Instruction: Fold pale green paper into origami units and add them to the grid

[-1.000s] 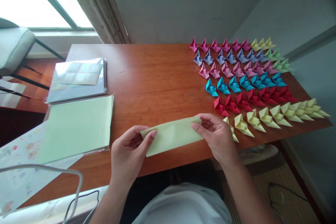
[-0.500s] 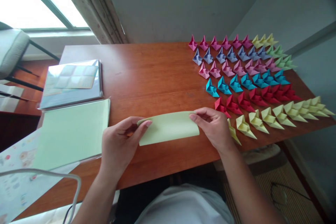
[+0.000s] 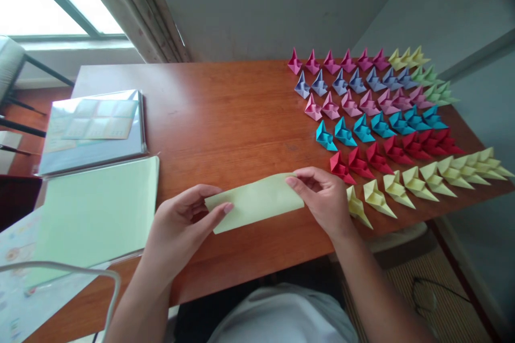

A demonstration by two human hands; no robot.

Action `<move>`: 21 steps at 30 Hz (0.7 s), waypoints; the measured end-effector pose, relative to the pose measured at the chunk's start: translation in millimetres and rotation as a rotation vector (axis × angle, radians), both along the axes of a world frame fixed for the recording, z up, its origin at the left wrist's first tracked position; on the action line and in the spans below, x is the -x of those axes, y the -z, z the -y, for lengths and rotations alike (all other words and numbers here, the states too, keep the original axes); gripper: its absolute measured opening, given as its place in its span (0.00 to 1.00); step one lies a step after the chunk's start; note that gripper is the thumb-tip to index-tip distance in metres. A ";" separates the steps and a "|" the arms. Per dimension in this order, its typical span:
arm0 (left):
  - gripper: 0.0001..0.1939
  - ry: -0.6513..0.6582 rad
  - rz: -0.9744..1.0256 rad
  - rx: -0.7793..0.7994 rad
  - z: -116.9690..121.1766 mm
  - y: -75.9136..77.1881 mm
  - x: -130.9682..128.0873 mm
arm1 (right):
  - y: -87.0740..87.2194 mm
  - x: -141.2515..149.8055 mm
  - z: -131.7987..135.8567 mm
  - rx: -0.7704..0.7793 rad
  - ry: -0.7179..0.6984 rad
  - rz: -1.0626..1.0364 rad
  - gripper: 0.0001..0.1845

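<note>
A pale yellow-green strip of folded paper (image 3: pixel 257 201) is held above the front of the table between both hands. My left hand (image 3: pixel 183 225) pinches its left end, thumb on the near face and fingers behind. At the right end, my right hand (image 3: pixel 322 193) grips the upper corner between thumb and forefinger. The strip slants slightly, its right end higher. Just right of my right hand begins a row of pale yellow folded paper boats (image 3: pixel 378 198).
Further rows of folded boats in red (image 3: pixel 378 159), blue (image 3: pixel 364 128), pink (image 3: pixel 352 104), purple (image 3: pixel 341 83) and magenta (image 3: pixel 332 63) cover the table's right side. A stack of green paper (image 3: pixel 96 209) and a plastic-wrapped pack (image 3: pixel 96 128) lie left. A white cable (image 3: pixel 80 267) curves at lower left.
The paper strip's left end has dropped a little, and its upper edge now looks flatter near my left hand. The view has shifted slightly.
</note>
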State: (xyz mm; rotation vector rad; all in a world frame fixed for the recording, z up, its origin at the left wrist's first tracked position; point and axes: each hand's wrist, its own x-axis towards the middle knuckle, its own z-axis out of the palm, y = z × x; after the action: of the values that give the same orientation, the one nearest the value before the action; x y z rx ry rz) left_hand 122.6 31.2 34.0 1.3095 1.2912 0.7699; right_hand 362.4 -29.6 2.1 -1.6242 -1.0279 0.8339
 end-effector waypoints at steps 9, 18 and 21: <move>0.11 -0.162 0.014 -0.058 2.9 2.7 0.8 | 0.9 -2.6 2.5 0.011 -0.093 -0.071 0.12; 0.12 -0.199 0.040 -0.045 5.9 4.3 -2.4 | 0.1 -3.4 5.7 -0.027 -0.112 -0.080 0.09; 0.12 -0.188 0.041 -0.052 5.9 4.8 -1.8 | -0.9 -3.8 5.6 -0.027 -0.122 -0.088 0.09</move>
State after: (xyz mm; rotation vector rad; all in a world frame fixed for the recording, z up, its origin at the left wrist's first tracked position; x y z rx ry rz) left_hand 124.4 25.3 29.2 1.2180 1.3826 0.9627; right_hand 366.3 -35.2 3.0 -1.5004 -1.0792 0.9603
